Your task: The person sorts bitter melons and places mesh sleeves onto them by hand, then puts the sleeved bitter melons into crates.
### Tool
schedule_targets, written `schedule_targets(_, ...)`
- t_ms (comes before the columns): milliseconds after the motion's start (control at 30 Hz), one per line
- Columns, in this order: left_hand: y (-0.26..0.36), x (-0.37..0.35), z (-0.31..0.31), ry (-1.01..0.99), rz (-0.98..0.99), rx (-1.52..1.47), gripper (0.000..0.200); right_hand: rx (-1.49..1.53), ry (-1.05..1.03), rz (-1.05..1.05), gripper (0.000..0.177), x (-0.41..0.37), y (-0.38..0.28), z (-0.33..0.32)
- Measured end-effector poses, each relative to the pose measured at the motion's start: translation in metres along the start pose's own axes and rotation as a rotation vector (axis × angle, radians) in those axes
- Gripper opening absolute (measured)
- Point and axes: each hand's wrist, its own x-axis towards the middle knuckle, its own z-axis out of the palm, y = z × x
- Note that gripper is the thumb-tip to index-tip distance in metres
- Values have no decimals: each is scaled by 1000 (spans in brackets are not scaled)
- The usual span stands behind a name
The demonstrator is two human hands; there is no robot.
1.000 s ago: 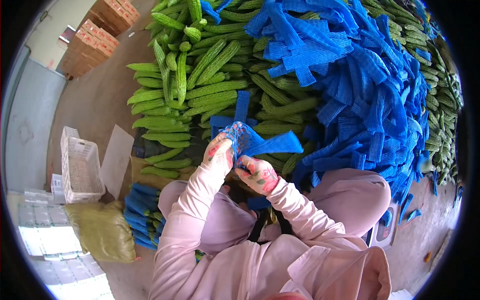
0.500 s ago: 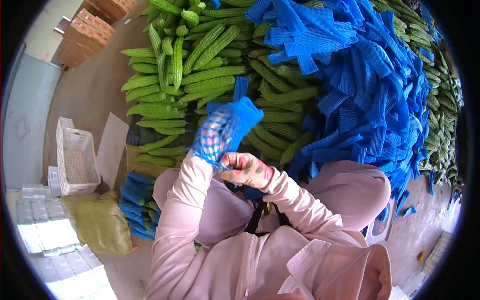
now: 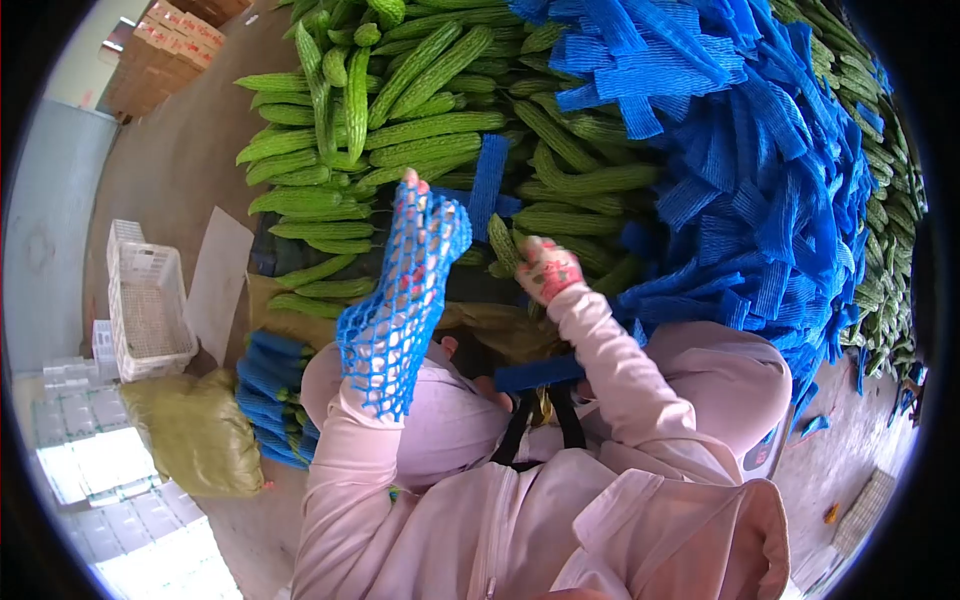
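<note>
A blue net sleeve [image 3: 405, 300] is stretched over my left hand [image 3: 418, 240] and forearm, with the fingertips poking out of its top. Those fingertips look close together, and the net hides most of the hand. My right hand [image 3: 548, 270], in a patterned glove, is closed around the end of a green bitter melon [image 3: 503, 243]. Rows of bitter melons [image 3: 425, 150] lie in front of me. Blue net strips [image 3: 488, 185] rest on them between my hands.
A large heap of blue nets [image 3: 765, 180] is at the right, with more melons [image 3: 880, 220] beyond it. Netted melons [image 3: 270, 400] lie by my left knee, near a yellow-green sack [image 3: 195, 430] and a white crate [image 3: 150, 315]. Cardboard boxes [image 3: 165, 60] stand at the back left.
The net now reaches down my left forearm. My right hand has left the net's edge, moved forward and right, and taken hold of a melon.
</note>
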Motion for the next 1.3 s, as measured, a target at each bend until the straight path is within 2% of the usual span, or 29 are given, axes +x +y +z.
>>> schedule_targets(33,-3,0,-1,-3,-2,0,32,-327,-123,108,33,8,12,-4)
schedule_targets(67,0,31,-5,15,12,-91,32,-656,-244,216,38,13,23,-6)
schedule_targets(100,2,61,-13,33,26,-183,31,-658,-249,214,38,14,40,0)
schedule_targets(167,4,49,-14,61,55,-365,31,-792,-246,270,43,11,70,17)
schedule_targets(333,-3,33,-27,168,125,-801,32,-691,-371,333,47,5,57,1)
schedule_targets(400,-8,15,-32,226,152,-976,33,-376,-308,115,48,0,36,-26)
schedule_targets(467,-13,-23,-35,275,184,-1156,34,-194,-94,-141,46,-2,-9,-45)
schedule_targets(533,-17,-37,-43,325,218,-1328,35,-150,56,-383,45,-1,-49,-60)
schedule_targets(633,-31,-42,-56,416,293,-1566,38,-305,206,-531,43,-2,-76,-77)
schedule_targets(733,-23,-44,-50,362,293,-1490,41,-454,294,-649,38,-3,-88,-90)
schedule_targets(767,-9,-45,-41,238,220,-1681,39,-502,290,-692,33,-2,-90,-91)
schedule_targets(867,17,-39,-22,291,143,-1655,39,-571,341,-749,44,1,-89,-87)
schedule_targets(933,33,-36,-11,334,65,-1638,38,-485,431,-650,61,-13,-109,-99)
schedule_targets(1000,42,-33,-4,376,-21,-1617,37,-209,463,-521,76,-21,-112,-91)
schedule_targets(1067,50,-33,1,410,-107,-1597,36,474,383,-467,80,-32,-100,-57)
schedule_targets(1100,52,-31,4,412,-106,-1596,36,1132,173,-389,77,-35,-104,-38)
schedule_targets(1133,55,-29,7,390,-66,-1836,36,1218,126,-112,73,-48,-118,-38)
schedule_targets(1200,60,-26,14,320,21,-2315,35,1251,86,-75,77,-50,-119,-24)
schedule_targets(1233,63,-26,17,271,68,-2554,35,1353,111,-64,60,-50,-122,-18)
schedule_targets(1267,66,-26,21,216,120,-2791,34,1354,110,-63,60,-50,-118,-20)
schedule_targets(1300,68,-24,25,153,179,-3026,34,1202,2,-35,44,-48,-115,-28)
